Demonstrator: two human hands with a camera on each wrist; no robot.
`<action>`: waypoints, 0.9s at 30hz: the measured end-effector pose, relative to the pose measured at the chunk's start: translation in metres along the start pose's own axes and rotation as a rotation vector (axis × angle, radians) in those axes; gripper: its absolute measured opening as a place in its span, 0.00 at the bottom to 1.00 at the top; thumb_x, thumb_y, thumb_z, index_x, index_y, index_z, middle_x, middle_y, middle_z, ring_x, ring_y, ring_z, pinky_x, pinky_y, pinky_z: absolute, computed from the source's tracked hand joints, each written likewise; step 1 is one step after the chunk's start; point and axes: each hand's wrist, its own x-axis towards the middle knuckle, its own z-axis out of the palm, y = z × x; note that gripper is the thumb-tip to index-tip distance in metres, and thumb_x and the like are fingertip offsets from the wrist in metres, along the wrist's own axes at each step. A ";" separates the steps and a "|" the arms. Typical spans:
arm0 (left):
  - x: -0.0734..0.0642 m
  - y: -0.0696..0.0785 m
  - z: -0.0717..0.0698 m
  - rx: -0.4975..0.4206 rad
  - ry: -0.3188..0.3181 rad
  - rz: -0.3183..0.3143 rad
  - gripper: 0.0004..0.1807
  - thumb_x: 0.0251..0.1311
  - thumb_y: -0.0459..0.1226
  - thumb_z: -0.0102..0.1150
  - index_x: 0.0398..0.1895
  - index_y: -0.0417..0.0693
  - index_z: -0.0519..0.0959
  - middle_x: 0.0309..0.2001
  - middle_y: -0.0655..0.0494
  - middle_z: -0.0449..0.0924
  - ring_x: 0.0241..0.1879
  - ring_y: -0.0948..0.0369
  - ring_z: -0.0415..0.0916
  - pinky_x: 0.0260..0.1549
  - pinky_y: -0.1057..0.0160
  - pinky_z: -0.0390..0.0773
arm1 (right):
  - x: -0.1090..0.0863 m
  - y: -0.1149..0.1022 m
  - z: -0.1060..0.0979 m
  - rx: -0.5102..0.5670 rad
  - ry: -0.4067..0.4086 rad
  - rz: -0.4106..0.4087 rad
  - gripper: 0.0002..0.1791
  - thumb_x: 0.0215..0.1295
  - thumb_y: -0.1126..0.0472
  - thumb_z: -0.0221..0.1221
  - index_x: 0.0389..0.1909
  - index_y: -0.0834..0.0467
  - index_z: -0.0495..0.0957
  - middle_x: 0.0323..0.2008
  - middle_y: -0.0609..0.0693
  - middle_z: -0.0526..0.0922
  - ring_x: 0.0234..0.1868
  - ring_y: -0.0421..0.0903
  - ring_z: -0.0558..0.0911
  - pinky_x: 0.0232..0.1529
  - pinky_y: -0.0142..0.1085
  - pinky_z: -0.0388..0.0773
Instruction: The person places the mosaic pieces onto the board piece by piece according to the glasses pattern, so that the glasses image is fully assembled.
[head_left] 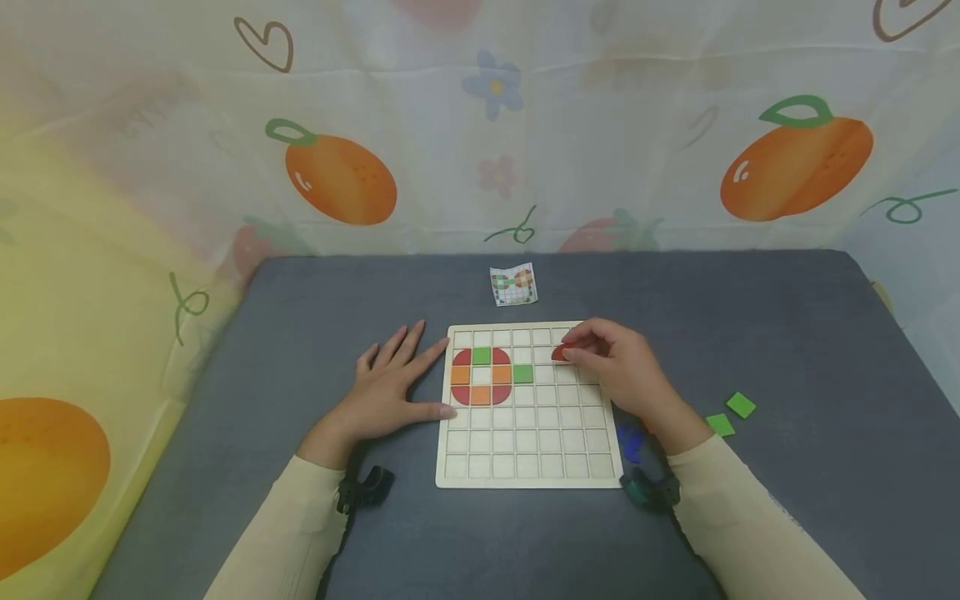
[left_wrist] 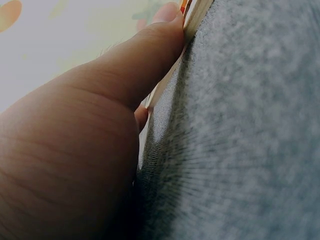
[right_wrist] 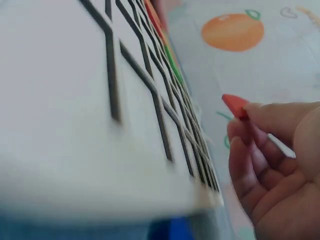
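Note:
A pale wooden grid board (head_left: 528,482) lies on the table. Red, green and orange tiles form a rounded ring at its upper left, around one bare cell. One green tile (head_left: 522,373) sits just right of that ring. My right hand (head_left: 618,367) pinches a red tile (right_wrist: 235,106) with a rounded edge between thumb and fingers, over the board's upper right. My left hand (head_left: 386,392) lies with fingers spread at the board's left side, its thumb (left_wrist: 145,55) touching the edge.
A small printed pattern card (head_left: 513,285) lies behind the board. Two loose green tiles (head_left: 741,405) rest on the grey table (head_left: 795,333) at the right. Blue pieces (head_left: 630,443) are partly hidden beside my right wrist. A fruit-print cloth (head_left: 450,183) hangs behind the table.

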 end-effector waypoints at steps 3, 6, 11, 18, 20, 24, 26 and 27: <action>0.000 0.000 0.000 -0.001 0.002 0.003 0.62 0.57 0.74 0.70 0.90 0.67 0.52 0.90 0.51 0.33 0.87 0.46 0.28 0.74 0.29 0.33 | 0.006 -0.002 0.010 -0.025 0.006 0.022 0.06 0.79 0.61 0.67 0.50 0.56 0.88 0.43 0.49 0.88 0.40 0.50 0.82 0.43 0.43 0.77; 0.000 0.000 0.000 0.001 0.006 0.006 0.63 0.56 0.74 0.69 0.90 0.67 0.52 0.90 0.51 0.33 0.87 0.46 0.28 0.74 0.29 0.33 | 0.010 -0.003 0.017 -0.068 0.011 0.034 0.07 0.80 0.61 0.65 0.51 0.55 0.89 0.43 0.50 0.87 0.41 0.50 0.81 0.45 0.46 0.76; 0.000 0.002 -0.001 0.005 0.006 0.004 0.63 0.56 0.73 0.70 0.90 0.67 0.52 0.90 0.52 0.33 0.87 0.46 0.28 0.74 0.29 0.33 | 0.014 0.000 0.022 -0.110 0.024 0.042 0.08 0.81 0.60 0.63 0.51 0.54 0.90 0.43 0.50 0.86 0.41 0.50 0.80 0.45 0.46 0.77; 0.001 0.003 -0.002 0.004 0.002 -0.002 0.62 0.57 0.72 0.71 0.90 0.67 0.53 0.90 0.52 0.33 0.87 0.46 0.28 0.74 0.29 0.33 | 0.016 0.005 0.022 -0.171 0.013 -0.002 0.09 0.81 0.64 0.62 0.52 0.55 0.90 0.46 0.52 0.85 0.41 0.50 0.78 0.45 0.47 0.74; 0.001 0.003 -0.001 0.005 0.003 -0.001 0.62 0.57 0.72 0.71 0.90 0.67 0.52 0.90 0.52 0.32 0.87 0.46 0.28 0.74 0.29 0.33 | 0.016 0.006 0.022 -0.166 0.011 -0.008 0.10 0.81 0.65 0.62 0.53 0.55 0.90 0.50 0.52 0.85 0.42 0.51 0.78 0.47 0.48 0.75; 0.000 0.003 -0.001 -0.001 0.005 0.002 0.62 0.57 0.71 0.72 0.90 0.65 0.53 0.90 0.51 0.33 0.87 0.45 0.28 0.74 0.29 0.33 | 0.015 0.007 0.023 -0.136 0.003 -0.010 0.11 0.81 0.64 0.61 0.56 0.54 0.88 0.56 0.51 0.84 0.45 0.51 0.79 0.49 0.49 0.76; 0.000 0.003 -0.002 -0.004 0.003 0.002 0.62 0.58 0.71 0.72 0.90 0.65 0.53 0.90 0.51 0.33 0.87 0.45 0.28 0.74 0.29 0.33 | 0.014 0.007 0.024 -0.116 -0.004 0.002 0.10 0.82 0.63 0.61 0.56 0.53 0.88 0.54 0.50 0.85 0.46 0.51 0.80 0.50 0.49 0.76; 0.000 0.003 -0.002 -0.005 0.002 0.002 0.62 0.58 0.70 0.72 0.90 0.65 0.53 0.90 0.51 0.33 0.87 0.45 0.29 0.74 0.29 0.33 | 0.014 0.008 0.025 -0.111 -0.007 0.005 0.10 0.82 0.63 0.61 0.55 0.53 0.88 0.53 0.50 0.86 0.46 0.50 0.81 0.50 0.49 0.76</action>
